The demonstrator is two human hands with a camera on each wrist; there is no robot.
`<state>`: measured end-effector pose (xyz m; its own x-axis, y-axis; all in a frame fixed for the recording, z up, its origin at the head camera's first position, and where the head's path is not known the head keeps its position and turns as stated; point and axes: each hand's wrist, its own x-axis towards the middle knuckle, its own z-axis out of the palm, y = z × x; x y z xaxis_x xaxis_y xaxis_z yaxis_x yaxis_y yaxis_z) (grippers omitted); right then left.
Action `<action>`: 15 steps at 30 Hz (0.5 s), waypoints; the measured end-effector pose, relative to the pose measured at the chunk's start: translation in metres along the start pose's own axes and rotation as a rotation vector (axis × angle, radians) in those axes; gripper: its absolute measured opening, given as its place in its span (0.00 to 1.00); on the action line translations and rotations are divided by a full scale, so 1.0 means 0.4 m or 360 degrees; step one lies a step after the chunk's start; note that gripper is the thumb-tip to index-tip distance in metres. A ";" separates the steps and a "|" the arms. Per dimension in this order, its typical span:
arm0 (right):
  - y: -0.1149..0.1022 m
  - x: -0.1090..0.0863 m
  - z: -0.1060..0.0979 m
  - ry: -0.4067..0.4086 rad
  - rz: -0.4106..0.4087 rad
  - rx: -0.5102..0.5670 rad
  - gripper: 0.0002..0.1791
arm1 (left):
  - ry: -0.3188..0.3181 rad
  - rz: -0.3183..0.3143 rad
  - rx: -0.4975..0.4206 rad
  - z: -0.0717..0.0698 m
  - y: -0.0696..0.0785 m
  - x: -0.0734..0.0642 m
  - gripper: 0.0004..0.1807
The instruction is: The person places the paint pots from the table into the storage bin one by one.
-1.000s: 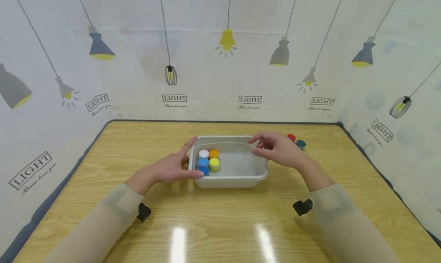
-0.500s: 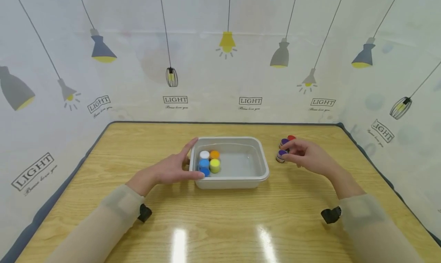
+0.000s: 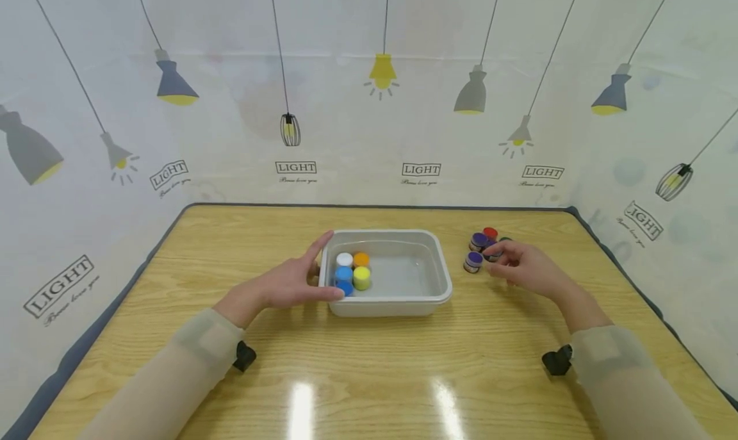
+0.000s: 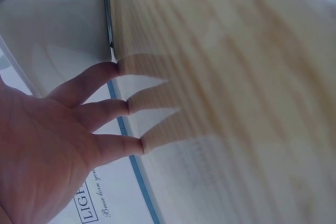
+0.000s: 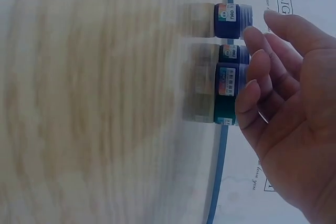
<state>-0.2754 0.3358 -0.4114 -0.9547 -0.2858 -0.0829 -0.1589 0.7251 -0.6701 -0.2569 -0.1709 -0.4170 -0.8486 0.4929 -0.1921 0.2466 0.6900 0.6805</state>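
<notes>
In the head view, a pale grey plastic tray (image 3: pixel 403 305) stands mid-table, with several small paint jars inside: white (image 3: pixel 344 259), orange (image 3: pixel 361 259), yellow (image 3: pixel 362 277) and two blue (image 3: pixel 343 274). My left hand (image 3: pixel 288 283) spans its left end, thumb on the front rim and index finger at the back corner. The left wrist view has the other fingers (image 4: pixel 107 114) straight, tips on the tabletop. To the right, my right hand (image 3: pixel 527 267) is beside a cluster of jars, fingers loosely bent. Its fingertips are at a purple jar (image 3: pixel 492 253); another purple jar (image 3: pixel 473 262) stands just left of the thumb.
Behind those jars are a further purple jar (image 3: pixel 478 241), a red-lidded jar (image 3: pixel 490 233) and a green-lidded jar (image 3: pixel 505 239), partly hidden by the hand. The wooden table (image 3: pixel 392 376) meets a printed backdrop (image 3: pixel 346 190) at its back and sides.
My right hand has gone from over the tray's right end to the jar cluster, then slightly away from the front purple jar. The left hand stays at the tray.
</notes>
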 end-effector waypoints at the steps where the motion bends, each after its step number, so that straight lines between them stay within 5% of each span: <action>1: 0.002 0.005 0.003 -0.0005 0.0000 -0.0017 0.24 | 0.0001 -0.0004 -0.0004 0.000 0.000 0.000 0.70; 15: -0.022 0.051 0.031 -0.0046 0.0142 -0.0082 0.31 | 0.0004 -0.0009 -0.0014 0.000 -0.001 -0.003 0.69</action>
<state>-0.2903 0.3160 -0.4164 -0.9581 -0.2362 -0.1622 -0.0872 0.7795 -0.6202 -0.2559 -0.1718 -0.4168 -0.8513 0.4874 -0.1942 0.2376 0.6882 0.6855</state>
